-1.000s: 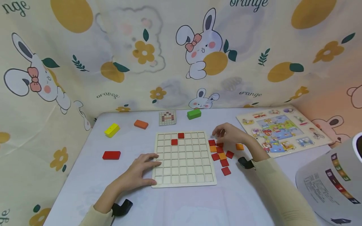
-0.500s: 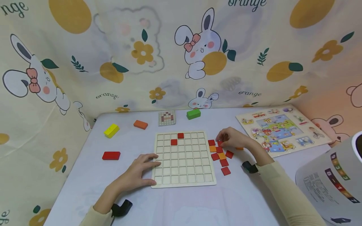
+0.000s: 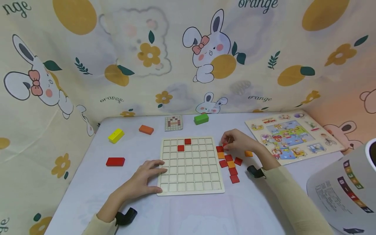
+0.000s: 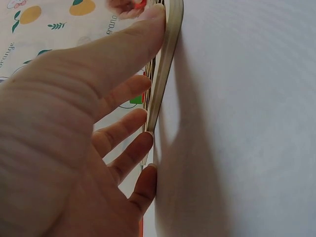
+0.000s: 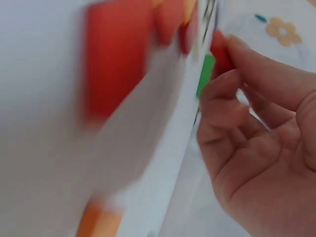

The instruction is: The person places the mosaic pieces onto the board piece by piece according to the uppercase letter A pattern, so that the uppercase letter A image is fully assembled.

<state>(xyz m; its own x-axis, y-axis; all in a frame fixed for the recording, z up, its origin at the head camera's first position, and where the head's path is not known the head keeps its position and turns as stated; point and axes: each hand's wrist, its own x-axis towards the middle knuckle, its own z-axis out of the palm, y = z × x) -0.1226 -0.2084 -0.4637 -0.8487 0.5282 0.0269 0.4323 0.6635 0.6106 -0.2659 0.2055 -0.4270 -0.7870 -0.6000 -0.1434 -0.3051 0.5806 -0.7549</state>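
Note:
A wooden grid board (image 3: 191, 169) lies on the white table, with two red square tiles (image 3: 187, 141) set in its upper cells. My left hand (image 3: 143, 179) rests on the board's left edge, fingers spread and the thumb (image 4: 143, 37) at the near corner. Just off the board's upper right, my right hand (image 3: 239, 142) pinches a red square tile (image 5: 221, 52) between thumb and forefinger. Below that hand are several loose red tiles (image 3: 234, 179) and orange tiles (image 3: 231, 164) beside the board's right edge. One orange tile (image 3: 248, 153) lies apart under the right wrist.
Behind the board are a small pattern card (image 3: 173, 123), a green block (image 3: 201, 119) and an orange block (image 3: 146, 129). Yellow (image 3: 116, 135) and red (image 3: 115, 162) blocks lie left. A picture puzzle (image 3: 293, 137) and a white bucket (image 3: 337, 195) stand right.
My right hand came down to the loose tiles, took hold of a red one and shifted slightly left with it. A few loose tiles moved slightly. The left hand stayed on the board.

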